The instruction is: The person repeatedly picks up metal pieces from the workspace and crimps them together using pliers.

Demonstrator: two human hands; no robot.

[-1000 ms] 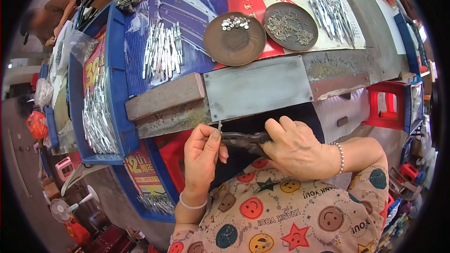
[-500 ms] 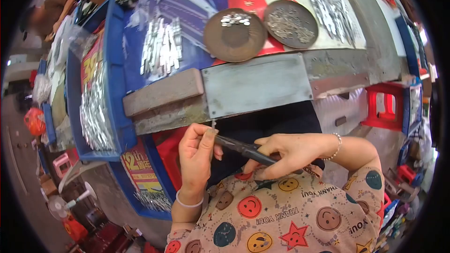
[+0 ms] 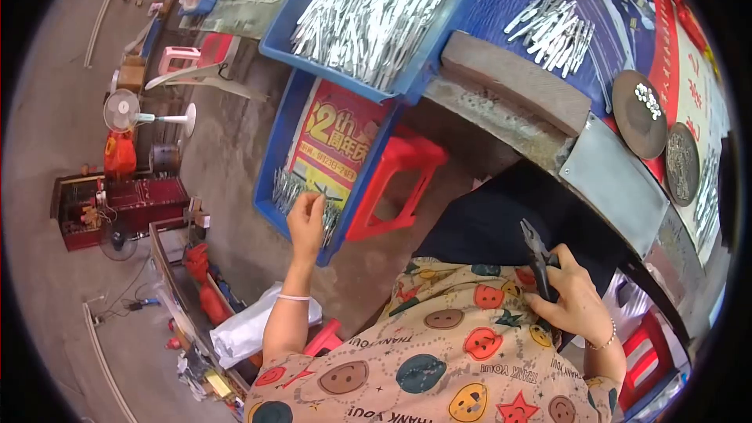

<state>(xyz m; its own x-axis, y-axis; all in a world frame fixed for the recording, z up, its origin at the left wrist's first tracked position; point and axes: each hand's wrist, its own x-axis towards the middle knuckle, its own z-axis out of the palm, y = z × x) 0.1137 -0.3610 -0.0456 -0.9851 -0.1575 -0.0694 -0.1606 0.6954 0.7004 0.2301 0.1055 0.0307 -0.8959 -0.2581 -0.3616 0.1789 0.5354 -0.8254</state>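
My left hand (image 3: 305, 223) is over the near end of the lower blue tray (image 3: 262, 188), its fingers pinched together. A thin metal piece (image 3: 330, 197) shows at the fingertips, small and partly hidden. Slender metal pieces (image 3: 287, 186) lie heaped in that tray, on a printed yellow and red sheet (image 3: 333, 137). In front of my patterned shirt, my right hand (image 3: 576, 298) is wrapped around dark-handled pliers (image 3: 537, 254). The plier jaws point up and away from me, and nothing shows between them.
An upper blue tray (image 3: 274, 48) holds a big pile of shiny metal strips (image 3: 376, 19). On the workbench are a block (image 3: 517, 78), a metal plate (image 3: 615, 180), more strips (image 3: 556, 35) and two round dishes (image 3: 630, 113) (image 3: 681, 164) with small parts. A red stool (image 3: 392, 180) stands beside the lower tray.
The view has swung left. My left hand has moved from the plier tips at the bench edge to the lower blue tray. My right hand still holds the pliers, now apart from the left.
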